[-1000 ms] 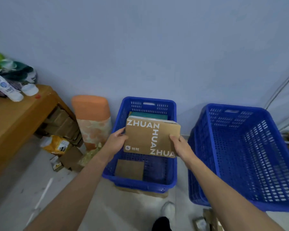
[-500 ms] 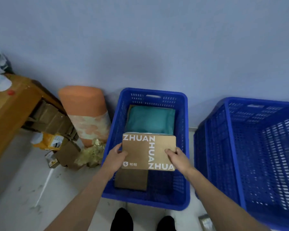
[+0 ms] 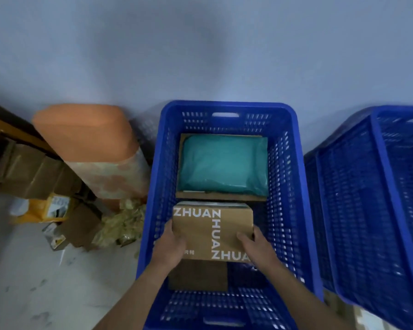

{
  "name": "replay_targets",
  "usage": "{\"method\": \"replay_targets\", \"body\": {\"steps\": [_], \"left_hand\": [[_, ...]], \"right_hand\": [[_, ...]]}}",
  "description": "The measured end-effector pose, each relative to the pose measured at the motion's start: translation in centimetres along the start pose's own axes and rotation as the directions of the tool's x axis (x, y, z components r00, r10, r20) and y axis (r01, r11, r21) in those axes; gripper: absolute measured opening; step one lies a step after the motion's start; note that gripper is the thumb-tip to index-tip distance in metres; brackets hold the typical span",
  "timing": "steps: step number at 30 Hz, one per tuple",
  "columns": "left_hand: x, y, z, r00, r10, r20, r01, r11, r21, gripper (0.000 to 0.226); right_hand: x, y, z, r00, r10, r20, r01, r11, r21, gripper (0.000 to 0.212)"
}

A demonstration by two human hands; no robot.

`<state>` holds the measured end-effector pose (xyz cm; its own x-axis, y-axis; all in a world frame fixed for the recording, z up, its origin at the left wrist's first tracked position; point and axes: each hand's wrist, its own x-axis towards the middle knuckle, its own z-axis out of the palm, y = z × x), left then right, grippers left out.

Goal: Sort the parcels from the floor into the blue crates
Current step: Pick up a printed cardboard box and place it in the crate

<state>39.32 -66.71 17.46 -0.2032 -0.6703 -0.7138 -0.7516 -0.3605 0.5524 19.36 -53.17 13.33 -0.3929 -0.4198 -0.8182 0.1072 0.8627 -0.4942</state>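
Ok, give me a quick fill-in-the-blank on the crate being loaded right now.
The left hand and right hand grip a cardboard box printed with the word ____. The crate around it, which also holds a teal parcel, is coloured ____. The second crate stands to its ____.
Missing: ZHUAN; blue; right.

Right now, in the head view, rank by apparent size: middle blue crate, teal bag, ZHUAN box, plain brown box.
1. middle blue crate
2. teal bag and ZHUAN box: they look alike, and the box is nearer the camera, so unranked
3. plain brown box, partly hidden
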Motion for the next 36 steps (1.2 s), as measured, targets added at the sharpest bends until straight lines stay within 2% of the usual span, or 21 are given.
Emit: {"method": "replay_targets", "body": {"steps": [5, 9, 12, 18, 23, 26, 31, 36], "left_hand": [[3.7, -2.1, 2.0, 0.999, 0.031, 0.029, -0.032, 0.999, 0.037, 0.070], [6.9, -3.4, 3.4, 0.999, -0.017, -0.039, 0.024, 0.984, 0.176, 0.082], [8.9, -4.2, 4.0, 0.997, -0.070, -0.040, 0.079, 0.956, 0.282, 0.085], [10.3, -5.4, 5.7, 0.999, -0.027, -0.021, 0.033, 0.918, 0.394, 0.076], [9.8, -5.2, 5.9, 0.998, -0.050, -0.028, 0.058, 0.843, 0.535, 0.079], [8.9, -4.4, 5.5, 0.998, -0.063, 0.020, 0.042, 0.836, 0.547, 0.071], [4.9, -1.6, 3.7, 0.964, -0.157, 0.215, 0.019, 0.846, 0.532, 0.080], [-2.3, 3.0, 1.8, 0.948, -0.117, 0.295, -0.032, 0.889, 0.456, 0.075]], "right_hand": [[3.7, 1.2, 1.9, 1.000, 0.007, -0.013, -0.006, 0.997, 0.076, 0.058], [6.7, 2.2, 3.5, 1.000, 0.027, 0.003, -0.027, 0.996, 0.089, 0.056], [8.7, 2.8, 4.5, 0.999, 0.036, 0.021, -0.037, 0.998, 0.044, 0.057], [11.2, 3.6, 5.8, 0.998, 0.043, 0.042, -0.042, 0.999, -0.032, 0.067], [11.4, 3.5, 5.5, 0.995, 0.067, 0.069, -0.055, 0.986, -0.155, 0.070], [10.3, 2.9, 4.8, 0.994, 0.071, 0.082, -0.047, 0.965, -0.259, 0.072], [5.8, 1.1, 2.2, 0.991, 0.037, 0.129, 0.013, 0.932, -0.361, 0.068], [-1.3, -0.4, -2.6, 0.992, 0.034, 0.123, 0.024, 0.899, -0.438, 0.077]]}}
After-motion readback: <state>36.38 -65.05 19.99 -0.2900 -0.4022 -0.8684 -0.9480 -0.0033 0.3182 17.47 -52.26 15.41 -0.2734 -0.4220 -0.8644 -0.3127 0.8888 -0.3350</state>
